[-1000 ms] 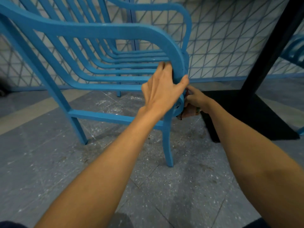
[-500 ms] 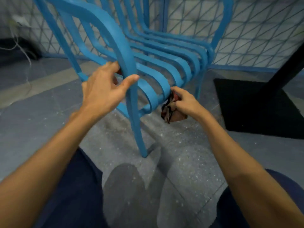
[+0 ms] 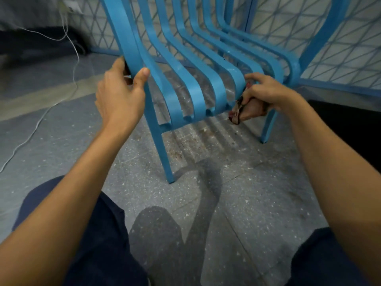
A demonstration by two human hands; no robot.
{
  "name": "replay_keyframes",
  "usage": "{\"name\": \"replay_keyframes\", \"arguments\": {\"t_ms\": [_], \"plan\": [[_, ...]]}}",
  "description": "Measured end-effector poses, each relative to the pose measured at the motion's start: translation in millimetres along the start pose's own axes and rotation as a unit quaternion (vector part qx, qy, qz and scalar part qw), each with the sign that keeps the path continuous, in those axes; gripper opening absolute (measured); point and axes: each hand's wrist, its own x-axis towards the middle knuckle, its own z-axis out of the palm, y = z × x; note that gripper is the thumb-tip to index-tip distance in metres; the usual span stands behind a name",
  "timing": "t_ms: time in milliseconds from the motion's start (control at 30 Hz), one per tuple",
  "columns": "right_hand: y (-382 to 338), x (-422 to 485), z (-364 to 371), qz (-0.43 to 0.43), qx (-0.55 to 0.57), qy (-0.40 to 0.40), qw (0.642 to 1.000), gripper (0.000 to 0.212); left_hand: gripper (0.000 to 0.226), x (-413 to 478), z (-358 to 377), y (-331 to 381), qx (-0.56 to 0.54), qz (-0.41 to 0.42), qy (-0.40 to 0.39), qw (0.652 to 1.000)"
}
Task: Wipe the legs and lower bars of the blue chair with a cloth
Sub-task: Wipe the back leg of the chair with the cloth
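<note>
The blue slatted chair faces me, its front edge curling down between my arms. My left hand grips the chair's left armrest where it bends into the front left leg. My right hand holds a bunched brownish cloth with dark red edges, pressed against the front edge of the seat slats on the right. Behind the cloth and my wrist stands the front right leg.
A white cable trails across the grey speckled floor at left. A blue-framed lattice panel stands behind the chair. A black table base lies at right. My knees in dark trousers fill the bottom corners.
The chair has turned from side-on to facing me. My left hand kept its grip on the armrest; my right hand with the cloth moved along the seat's front edge toward the right.
</note>
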Motion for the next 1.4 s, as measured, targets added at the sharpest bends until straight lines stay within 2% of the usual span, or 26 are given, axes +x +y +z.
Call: {"name": "replay_keyframes", "arguments": {"t_ms": [100, 200, 267, 333, 400, 500, 600, 733, 933, 1100, 1200, 1267, 1333, 1367, 1400], "plan": [[-9.1, -3.2, 6.6, 0.059, -0.046, -0.069, 0.995, 0.031, 0.032, 13.3, -4.2, -4.8, 0.024, 0.002, -0.011, 1.0], [-3.9, -2.8, 21.4, 0.064, 0.06, -0.113, 0.99, 0.042, 0.036, 24.5, -6.7, -13.3, 0.066, 0.007, -0.009, 0.998], [-1.6, -3.1, 35.3, 0.046, 0.144, -0.105, 0.983, 0.045, 0.039, 35.3, -9.7, -24.0, 0.076, 0.003, -0.01, 0.997], [-1.9, -3.0, 49.1, 0.03, 0.179, -0.099, 0.978, 0.041, 0.043, 48.0, -15.7, -37.1, 0.075, -0.006, -0.011, 0.997], [-5.2, -5.4, 63.1, 0.014, 0.186, -0.103, 0.977, 0.041, 0.045, 62.6, -24.8, -50.3, 0.063, -0.018, -0.022, 0.998], [-6.2, -13.3, 81.7, -0.007, 0.186, -0.1, 0.977, 0.053, 0.038, 81.1, -37.0, -64.7, -0.021, -0.021, -0.073, 0.997], [-1.5, -20.5, 90.6, -0.02, 0.192, -0.091, 0.977, 0.044, 0.034, 92.8, -41.4, -74.0, -0.075, -0.012, -0.116, 0.99], [1.9, -28.5, 88.7, -0.032, 0.191, -0.063, 0.979, 0.036, 0.034, 106.0, -35.2, -77.8, -0.106, -0.008, -0.151, 0.983], [-3.3, -34.2, 99.5, -0.025, 0.224, -0.038, 0.974, 0.04, 0.036, 130.5, -16.8, -79.9, -0.096, -0.001, -0.168, 0.981], [-10.1, -37.4, 96.2, -0.013, 0.195, -0.047, 0.98, 0.044, 0.037, 138.6, -1.5, -80.0, -0.093, -0.033, -0.136, 0.986], [-13.0, -42.0, 93.6, -0.013, 0.184, -0.05, 0.981, 0.05, 0.038, 136.1, 10.1, -75.8, -0.072, -0.06, -0.083, 0.992], [-10.0, -51.4, 87.6, -0.023, 0.17, -0.05, 0.984, 0.056, 0.038, 121.6, 19.6, -60.8, -0.029, -0.052, 0.016, 0.998], [1.5, -61.0, 75.8, -0.033, 0.138, -0.049, 0.989, 0.061, 0.057, 92.9, 30.9, -32.6, -0.018, -0.006, 0.16, 0.987], [10.7, -67.3, 65.6, -0.026, 0.122, -0.046, 0.991, 0.06, 0.061, 71.4, 38.9, -13.2, -0.043, 0.034, 0.199, 0.978], [21.7, -73.6, 55.1, -0.017, 0.107, -0.047, 0.993, 0.056, 0.06, 51.4, 50.1, -2.0, -0.066, 0.082, 0.187, 0.977]]}}
